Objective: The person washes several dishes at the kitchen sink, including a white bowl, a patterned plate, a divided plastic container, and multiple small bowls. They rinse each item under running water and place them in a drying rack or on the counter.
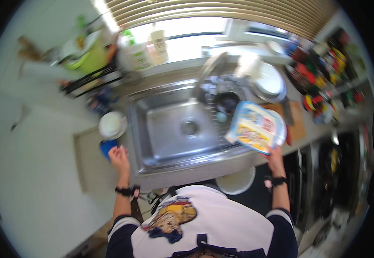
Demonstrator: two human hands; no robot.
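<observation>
My right hand [274, 158] grips the lower right corner of a flat printed package [254, 127] with blue edges and yellow and white panels bearing writing. The package is tilted above the right end of the stainless steel sink [170, 125] and partly covers a white plate [282, 124]. Loosely curled, my left hand [119, 158] is over the counter left of the sink. It overlaps a blue item, perhaps a cloth [107, 147]; blur hides whether they touch. Just beyond it stand white bowls [111, 125].
A curved faucet [206, 72] rises behind the sink. On the right are a dark bowl [227, 101], a wooden cutting board [298, 119], a knife [287, 111] and stacked white dishes [269, 79]. Bottles [138, 54] line the windowsill. Below the counter sits a white bucket [237, 182].
</observation>
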